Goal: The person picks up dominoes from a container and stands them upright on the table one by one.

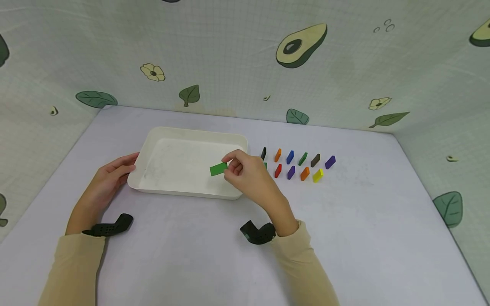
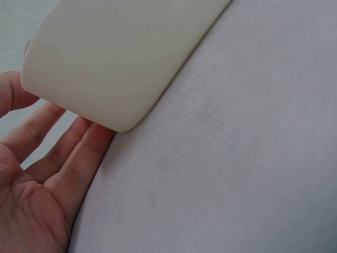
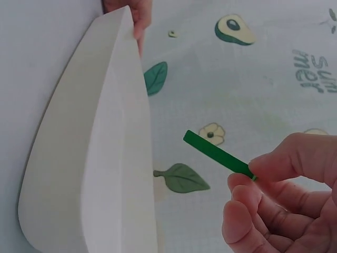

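Observation:
My right hand (image 1: 246,172) pinches one end of a green domino (image 1: 217,169) between thumb and fingertips, holding it over the right part of a white tray (image 1: 176,161). In the right wrist view this thin domino (image 3: 218,153) shows edge-on, its free end pointing toward the tray (image 3: 68,137). My left hand (image 1: 109,178) touches the tray's left end. Its fingers (image 2: 79,147) lie fairly straight against the end wall in the left wrist view, their tips hidden behind it. No domino shows on the tray's visible floor.
Right of the tray, several coloured dominoes stand upright in two rows, among them a blue one (image 1: 290,157), a red one (image 1: 278,171) and a yellow one (image 1: 318,175). A green one there is mostly hidden by my right hand. Patterned cloth (image 1: 237,59) rises behind the table.

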The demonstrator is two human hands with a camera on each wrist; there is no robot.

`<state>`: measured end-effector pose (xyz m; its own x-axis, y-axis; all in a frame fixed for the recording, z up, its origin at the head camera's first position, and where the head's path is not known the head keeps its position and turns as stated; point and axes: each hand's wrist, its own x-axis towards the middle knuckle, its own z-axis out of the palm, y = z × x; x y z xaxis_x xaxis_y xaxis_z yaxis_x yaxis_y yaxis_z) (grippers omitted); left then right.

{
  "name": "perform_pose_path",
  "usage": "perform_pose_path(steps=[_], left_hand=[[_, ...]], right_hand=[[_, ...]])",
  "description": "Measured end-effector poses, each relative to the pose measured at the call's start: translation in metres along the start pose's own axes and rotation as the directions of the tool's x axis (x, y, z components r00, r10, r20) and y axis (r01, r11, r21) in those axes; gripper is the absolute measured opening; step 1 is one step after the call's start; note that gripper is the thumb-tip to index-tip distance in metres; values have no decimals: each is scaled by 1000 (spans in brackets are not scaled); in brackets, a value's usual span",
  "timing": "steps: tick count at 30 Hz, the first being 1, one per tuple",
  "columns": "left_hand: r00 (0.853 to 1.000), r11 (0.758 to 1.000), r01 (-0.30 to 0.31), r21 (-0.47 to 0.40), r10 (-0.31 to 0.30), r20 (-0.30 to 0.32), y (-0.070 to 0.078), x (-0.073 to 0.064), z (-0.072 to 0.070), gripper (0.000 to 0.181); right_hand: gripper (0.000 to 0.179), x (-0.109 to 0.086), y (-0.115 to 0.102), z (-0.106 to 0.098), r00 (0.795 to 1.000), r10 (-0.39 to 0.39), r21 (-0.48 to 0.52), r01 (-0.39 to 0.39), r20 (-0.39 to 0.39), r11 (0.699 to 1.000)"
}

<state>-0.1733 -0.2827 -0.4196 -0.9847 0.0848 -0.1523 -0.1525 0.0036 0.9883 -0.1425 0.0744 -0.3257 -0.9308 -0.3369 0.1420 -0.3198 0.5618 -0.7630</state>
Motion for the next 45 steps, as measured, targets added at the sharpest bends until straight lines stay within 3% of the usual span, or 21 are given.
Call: perform_pose_path(steps=[7,17,24,45], left_hand=[[1000,1000,5,-7,-5,1,1,-1,0,56],[999,997,-36,-64,37,25,-1,0,0,51],[1000,1000,-2,-30,2,9,0,0,0,54],[999,998,-24,-50,25,26,-1,-1,-1,47]], right_hand=[[19,-7,5,-16,999,13,12,-12,-50,1000],[21,-19,10,-44,990,62,38,-58,-126,998],[21,-28,16,-64,982,80,21,-77,-173,997],[21,-54,47,-116,929,142,-126,-195,-342,973]])
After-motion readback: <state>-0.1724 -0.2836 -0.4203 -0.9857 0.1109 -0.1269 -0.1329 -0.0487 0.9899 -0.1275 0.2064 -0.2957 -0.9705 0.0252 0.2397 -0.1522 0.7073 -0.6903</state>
